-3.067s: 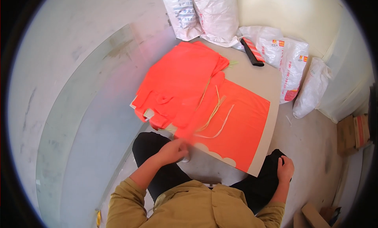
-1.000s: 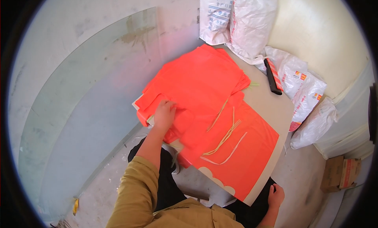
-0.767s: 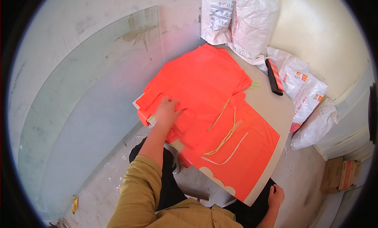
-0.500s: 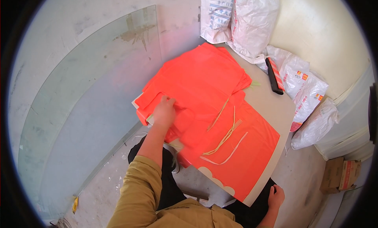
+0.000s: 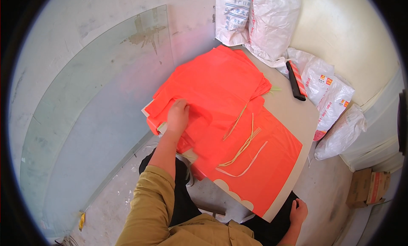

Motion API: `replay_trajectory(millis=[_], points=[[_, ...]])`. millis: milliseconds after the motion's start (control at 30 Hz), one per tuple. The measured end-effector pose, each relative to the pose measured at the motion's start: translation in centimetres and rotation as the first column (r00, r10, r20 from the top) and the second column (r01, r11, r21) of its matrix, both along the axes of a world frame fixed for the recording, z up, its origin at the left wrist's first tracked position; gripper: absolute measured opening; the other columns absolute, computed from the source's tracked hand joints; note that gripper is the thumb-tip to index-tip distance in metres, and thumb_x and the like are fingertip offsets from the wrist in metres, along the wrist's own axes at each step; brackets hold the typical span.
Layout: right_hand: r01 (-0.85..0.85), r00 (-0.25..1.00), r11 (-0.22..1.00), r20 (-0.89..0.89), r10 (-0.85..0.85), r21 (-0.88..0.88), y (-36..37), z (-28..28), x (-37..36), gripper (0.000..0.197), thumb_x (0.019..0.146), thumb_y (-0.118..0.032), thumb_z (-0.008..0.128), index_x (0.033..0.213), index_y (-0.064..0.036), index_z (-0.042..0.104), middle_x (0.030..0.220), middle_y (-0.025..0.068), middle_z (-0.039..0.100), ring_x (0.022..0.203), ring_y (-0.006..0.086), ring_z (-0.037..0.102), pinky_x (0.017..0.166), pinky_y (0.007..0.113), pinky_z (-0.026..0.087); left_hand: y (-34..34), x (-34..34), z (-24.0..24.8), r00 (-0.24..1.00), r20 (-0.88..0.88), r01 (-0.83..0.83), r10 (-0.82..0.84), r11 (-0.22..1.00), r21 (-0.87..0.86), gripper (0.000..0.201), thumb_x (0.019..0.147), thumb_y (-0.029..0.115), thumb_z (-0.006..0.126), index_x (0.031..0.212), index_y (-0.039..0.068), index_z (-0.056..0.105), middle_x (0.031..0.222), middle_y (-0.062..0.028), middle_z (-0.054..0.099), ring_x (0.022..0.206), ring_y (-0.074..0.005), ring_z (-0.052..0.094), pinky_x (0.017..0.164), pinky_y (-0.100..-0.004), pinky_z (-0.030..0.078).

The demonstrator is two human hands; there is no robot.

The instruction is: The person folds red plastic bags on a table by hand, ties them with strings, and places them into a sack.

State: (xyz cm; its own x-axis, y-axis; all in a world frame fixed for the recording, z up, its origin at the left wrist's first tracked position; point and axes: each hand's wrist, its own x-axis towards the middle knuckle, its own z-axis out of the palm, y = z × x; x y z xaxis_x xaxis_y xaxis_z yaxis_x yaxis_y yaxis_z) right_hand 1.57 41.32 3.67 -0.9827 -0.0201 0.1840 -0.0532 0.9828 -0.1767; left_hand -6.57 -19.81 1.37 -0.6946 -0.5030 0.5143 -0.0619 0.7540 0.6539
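A pile of bright orange-red thin sheets (image 5: 212,80), like plastic bags, covers much of a beige board (image 5: 292,118). My left hand (image 5: 178,115) is at the pile's left side, its fingers pinched on an orange-red sheet at a cut-out edge. Under my wrist, part of the pile's near edge is hidden. Yellow-green strips (image 5: 243,150) and a paler strip (image 5: 250,167) lie across the nearer sheets. My right hand (image 5: 298,211) rests by my thigh, near the board's lower right corner, fingers curled with nothing seen in them.
A black-and-orange tool (image 5: 296,80) lies on the board's far right. White woven sacks (image 5: 274,25) stand behind it, and more sacks (image 5: 335,114) lie to the right. A curved glass pane (image 5: 97,97) leans at the left. Cardboard boxes (image 5: 367,187) sit at the far right.
My left hand has shifted slightly up and to the right, and its fingers look more closed. My right hand and the strips stay put.
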Motion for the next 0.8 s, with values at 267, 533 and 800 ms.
replay_trajectory(millis=[267,533,800], points=[[0.020,1.000,1.000,0.020,-0.019,-0.007,-0.4,0.3,-0.2,0.021,0.088,-0.021,0.063,0.099,-0.0037,0.067,0.097,0.0139,0.067,0.092,0.0337,0.063,0.082,0.042,0.050,0.3,0.4,0.0,0.991,0.124,0.042,-0.042,0.999,0.006,0.036,0.075,-0.009,0.049,0.108,0.005,0.056,0.109,-0.0167,0.062,0.103,-0.0367,0.060,0.082,-0.0438,0.051],[0.000,1.000,1.000,0.028,0.000,0.002,-0.4,0.1,-0.4,0.022,0.088,-0.022,0.062,0.099,-0.0033,0.067,0.098,0.0141,0.067,0.093,0.0339,0.062,0.082,0.042,0.050,-0.3,1.4,-0.6,0.985,0.167,0.050,-0.038,0.996,-0.074,0.037,0.070,-0.007,0.054,0.103,0.009,0.057,0.113,-0.0139,0.057,0.095,-0.0372,0.060,0.078,-0.0452,0.051],[0.016,0.999,1.000,0.037,-0.017,0.018,-0.3,0.0,-0.4,0.023,0.089,-0.023,0.062,0.099,-0.0035,0.067,0.099,0.0139,0.067,0.093,0.0337,0.063,0.082,0.043,0.050,-0.6,1.5,-0.5,0.974,0.225,0.064,-0.030,0.987,-0.148,0.027,0.069,-0.007,0.060,0.092,0.008,0.061,0.116,-0.0120,0.055,0.088,-0.0358,0.062,0.071,-0.0439,0.052]])
